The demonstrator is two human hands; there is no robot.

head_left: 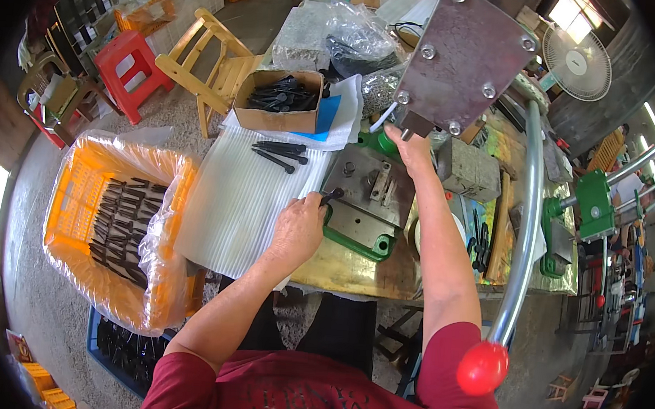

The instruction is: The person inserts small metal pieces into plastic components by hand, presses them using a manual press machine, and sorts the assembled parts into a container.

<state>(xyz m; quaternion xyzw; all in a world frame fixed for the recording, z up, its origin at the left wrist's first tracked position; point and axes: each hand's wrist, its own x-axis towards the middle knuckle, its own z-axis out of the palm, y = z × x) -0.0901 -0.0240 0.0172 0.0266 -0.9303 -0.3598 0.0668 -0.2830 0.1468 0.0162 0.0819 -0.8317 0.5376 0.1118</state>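
Note:
My left hand (299, 229) is closed on a dark rod-like part (333, 196) with a thicker end, at the left edge of the press's steel plate (371, 185). My right hand (411, 151) reaches to the back of that plate, beside the square ram (416, 126) under the press head (463, 58). Its fingers are mostly hidden, so I cannot tell what they hold. A small clamp block (381, 182) is bolted on the plate. Several black rods with round heads (279, 155) lie on white foam sheeting (248, 203) to the left. More fill a cardboard box (276, 117) behind them.
A steel lever (525, 218) with a red ball knob (482, 369) hangs at the right. An orange crate (69, 209), lined with plastic, holds rows of dark parts at the left. A concrete block (468, 169) and a second green press (593, 208) stand to the right.

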